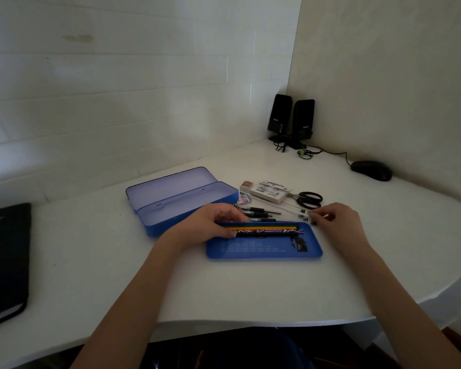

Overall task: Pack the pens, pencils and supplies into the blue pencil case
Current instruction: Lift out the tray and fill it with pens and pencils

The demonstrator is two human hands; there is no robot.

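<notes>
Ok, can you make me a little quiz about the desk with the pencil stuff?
1. True or false: the blue tray already has pencils in it.
2. Which lies farthest from the person: A) scissors B) mouse C) tray?
3. Fill in: the open pencil case sits to the tray's ____.

Key: 1 true. 2 B. 3 left. Bonus: the left hand touches the pencils; the right hand reaches the white pens.

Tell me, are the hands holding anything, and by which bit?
The left hand grips the left ends of the pencils in the blue tray. The right hand pinches the end of a white pen.
</notes>
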